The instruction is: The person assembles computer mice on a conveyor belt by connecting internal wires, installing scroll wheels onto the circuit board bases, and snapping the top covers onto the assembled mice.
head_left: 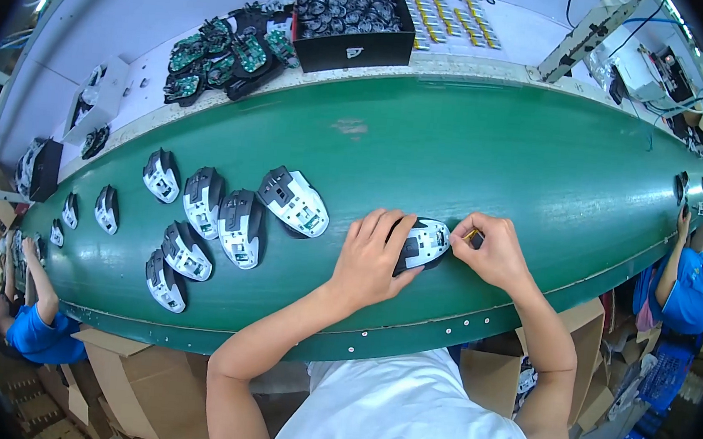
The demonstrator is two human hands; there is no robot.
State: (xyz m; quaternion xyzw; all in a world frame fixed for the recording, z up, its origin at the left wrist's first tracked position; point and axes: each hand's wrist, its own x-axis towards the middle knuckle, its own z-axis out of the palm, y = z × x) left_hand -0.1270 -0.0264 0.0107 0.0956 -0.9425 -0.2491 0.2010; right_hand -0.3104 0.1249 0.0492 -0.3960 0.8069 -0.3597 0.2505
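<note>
White shirt is noted nearest the camera. Ahead of it, a black-and-white mouse is held on the green belt by the left hand, whose fingers and thumb are closed about its left end. At its right end the right hand is placed, thumb and fingertips drawn nearly together; within this narrow grip a small dark part with a yellowish edge is held, its kind undetermined. Work at the mouse's right end is judged to be in hand, probably a fitting step; for the next move, a steady mouse and fine fingertip alignment would be required. Other mice are spread leftward on the belt. Beyond it, boards, a filled black box and silver cells are laid out.
</note>
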